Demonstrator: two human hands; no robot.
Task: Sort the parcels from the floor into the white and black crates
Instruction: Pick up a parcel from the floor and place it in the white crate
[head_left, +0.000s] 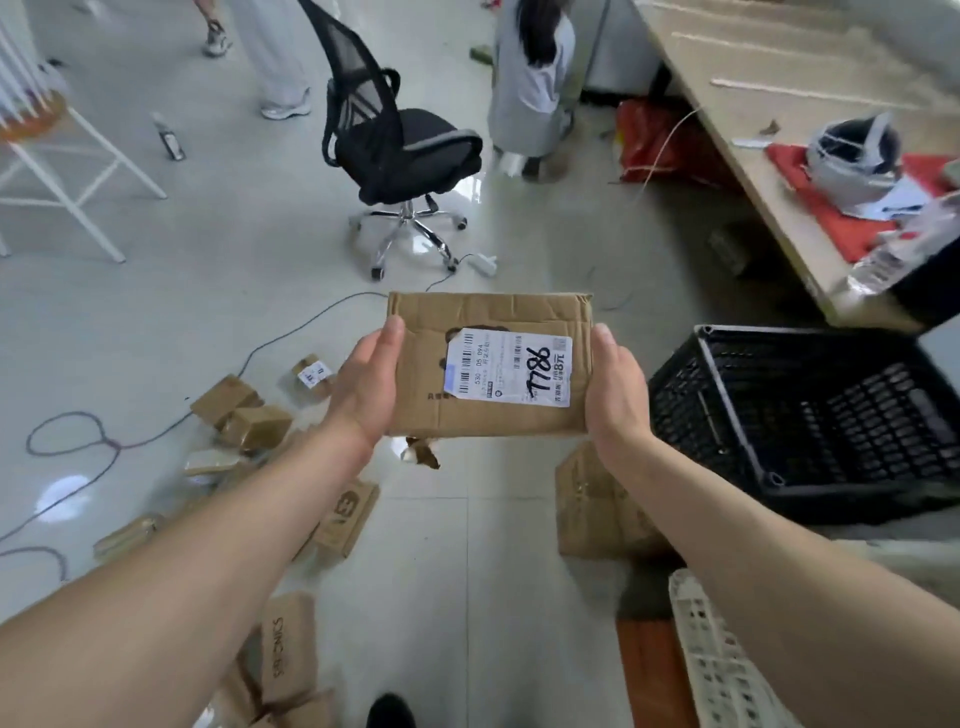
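Labelled parcel btwn left hand & right hand, above floor.

Parcel held in mid-air at centre, above the floor, label on its upper face. Left hand on its left edge, right hand on its right edge. Open-topped crate on the floor to the right of the parcel; second crate nearer the camera, lower right, partly behind the right forearm. Loose parcels scattered on the floor to the lower left; one box below the right hand, beside the first crate. Office chair beyond the parcel. Desk at far right, behind the crate. Cable runs across the floor, left of centre.
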